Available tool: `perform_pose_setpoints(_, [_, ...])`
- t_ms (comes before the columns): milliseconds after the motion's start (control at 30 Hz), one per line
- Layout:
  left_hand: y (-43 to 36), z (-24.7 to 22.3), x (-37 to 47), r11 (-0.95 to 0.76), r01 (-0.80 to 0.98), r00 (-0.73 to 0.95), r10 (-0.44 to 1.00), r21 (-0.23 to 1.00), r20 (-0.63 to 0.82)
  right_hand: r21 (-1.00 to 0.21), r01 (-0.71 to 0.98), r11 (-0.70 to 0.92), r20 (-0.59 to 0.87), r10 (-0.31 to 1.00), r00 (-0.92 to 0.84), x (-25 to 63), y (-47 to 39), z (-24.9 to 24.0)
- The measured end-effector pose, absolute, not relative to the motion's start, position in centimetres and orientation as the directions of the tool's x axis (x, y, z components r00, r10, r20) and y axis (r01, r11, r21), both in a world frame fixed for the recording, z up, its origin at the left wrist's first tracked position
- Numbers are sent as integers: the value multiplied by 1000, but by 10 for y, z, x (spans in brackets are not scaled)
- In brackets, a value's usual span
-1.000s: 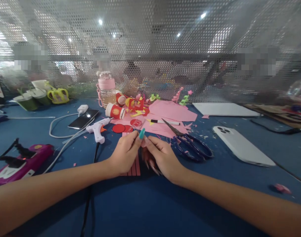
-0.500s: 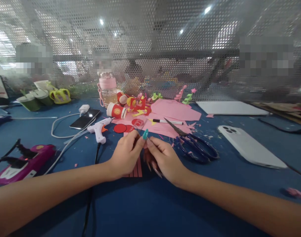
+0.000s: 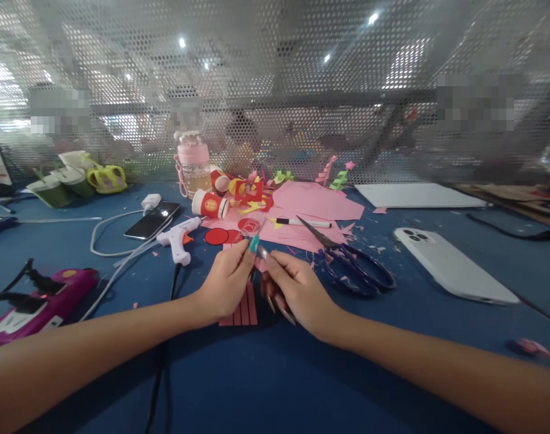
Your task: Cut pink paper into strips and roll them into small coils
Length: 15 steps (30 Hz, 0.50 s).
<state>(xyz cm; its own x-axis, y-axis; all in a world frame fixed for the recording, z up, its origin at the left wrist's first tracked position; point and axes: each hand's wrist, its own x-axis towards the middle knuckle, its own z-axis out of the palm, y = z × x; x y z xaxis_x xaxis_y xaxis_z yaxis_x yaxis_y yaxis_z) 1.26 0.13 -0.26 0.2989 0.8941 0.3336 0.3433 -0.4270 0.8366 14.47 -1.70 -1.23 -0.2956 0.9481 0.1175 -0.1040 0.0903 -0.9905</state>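
Left hand [image 3: 225, 278] and right hand [image 3: 304, 289], fingertips closed, pinched a pink scrap [image 3: 261, 265] left of the scissors [image 3: 329, 243]. Farther left lay a glue gun [image 3: 179, 240].

Pink shows in the small piece [image 3: 260, 264] held, teal on the thumbnail [image 3: 254, 243] of the left hand [image 3: 226, 280]. Across the blue tabletop [image 3: 261, 380]: coral paper [image 3: 244, 310] with black stripes, pink sheets [image 3: 317, 200], red discs [image 3: 215, 235], navy-handled scissors [image 3: 331, 245], a white glue gun [image 3: 179, 239] with orange trigger [image 3: 187, 239], a magenta power strip [image 3: 73, 284] and a red-and-white cup [image 3: 217, 208] with gold emblem [image 3: 210, 205].
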Motion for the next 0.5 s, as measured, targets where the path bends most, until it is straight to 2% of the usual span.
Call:
perform_pose_setpoints(300, [1,-2,14,-423,404,270,902,811,336,-990,-48,130,138,948,-286,146,-17,-14])
perform_pose_setpoints(500, [-1,0,14,-459,457,322,884,762,339,-985,-42,165,170,943,-286,146,-18,-15])
